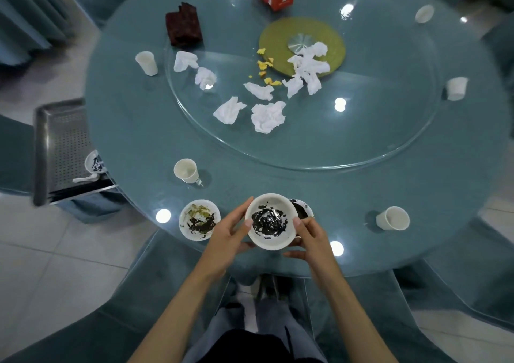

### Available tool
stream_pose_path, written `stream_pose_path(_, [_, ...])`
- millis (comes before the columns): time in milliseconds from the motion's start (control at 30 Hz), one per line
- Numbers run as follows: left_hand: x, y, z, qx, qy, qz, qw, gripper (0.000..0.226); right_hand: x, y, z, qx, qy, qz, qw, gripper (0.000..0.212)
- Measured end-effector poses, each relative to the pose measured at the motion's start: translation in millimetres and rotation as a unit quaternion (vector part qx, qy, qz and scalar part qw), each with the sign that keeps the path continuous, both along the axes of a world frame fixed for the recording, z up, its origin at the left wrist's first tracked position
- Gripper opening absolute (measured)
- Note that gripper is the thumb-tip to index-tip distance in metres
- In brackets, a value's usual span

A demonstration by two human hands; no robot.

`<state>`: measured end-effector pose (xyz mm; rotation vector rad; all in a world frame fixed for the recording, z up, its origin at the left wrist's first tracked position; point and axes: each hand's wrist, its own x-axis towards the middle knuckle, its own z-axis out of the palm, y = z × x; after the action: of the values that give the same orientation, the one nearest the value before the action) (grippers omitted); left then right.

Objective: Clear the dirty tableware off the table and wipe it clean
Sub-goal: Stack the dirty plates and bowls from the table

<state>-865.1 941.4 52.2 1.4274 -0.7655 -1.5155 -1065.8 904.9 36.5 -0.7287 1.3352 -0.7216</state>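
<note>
At the near edge of the table (417,173), both hands are cupping a white bowl (269,221) smeared with dark sauce: the left hand (228,234) is curling round its left side and the right hand (311,237) round its right, fingers closing on wall and rim, thumbs near the lip. The bowl is looking stiff, probably ceramic, breakable and fairly light; the sauce may be making the inside slick, so the clean outer wall is looking like the safer hold. Whether it is lifting clear of the glass or sitting on it, I cannot tell. Just behind its right side a second dish (301,208) is mostly hiding. Left of it a dirty plate (199,219) is sitting beside the left hand. Farther off, paper cups (185,170) are ringing the table and crumpled tissues (268,116) are lying on the turntable. At the left, a metal tray (58,146) is being cut off by the table edge
</note>
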Motion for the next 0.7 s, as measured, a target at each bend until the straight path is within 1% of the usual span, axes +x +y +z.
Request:
stream_pose_path(100, [1,-2,1,0.008,0.029,-0.031,0.999,0.055,0,-7,1,-0.017,0.037,-0.017,0.999,0.03])
stream_pose_path(167, [2,-3,1,0.01,0.045,-0.028,0.999,0.056,-1,-11,0,-0.024,0.042,-0.021,0.999,0.031])
stream_pose_path(233, [3,-4,1,0.01,0.058,-0.006,0.998,0.051,2,-13,-1,-0.029,0.036,-0.014,0.999,0.031])
stream_pose_path(333, [4,-3,-5,0.009,0.081,0.053,0.995,0.045,6,-15,-2,-0.043,0.019,0.002,0.999,0.033])
stream_pose_path(400, [8,-2,-7,0.018,0.08,0.081,0.993,0.046,1,-18,-9,-0.046,0.033,0.002,0.998,0.032])
stream_pose_path(467, [15,0,-7,0.019,0.066,0.088,0.994,0.046,-13,-22,-25,-0.04,0.079,-0.023,0.996,0.028])
stream_pose_path(567, [26,5,-4,0.021,0.044,0.093,0.994,0.046,-39,-27,-64,-0.012,0.192,-0.047,0.98,0.027])
stream_pose_path(633, [31,10,-3,0.029,0.045,0.111,0.992,0.046,-49,-30,-88,0.007,0.254,-0.021,0.967,0.032])
stream_pose_path(700, [34,16,-1,0.032,0.048,0.127,0.99,0.045,-52,-33,-103,0.025,0.276,0.017,0.961,0.036])
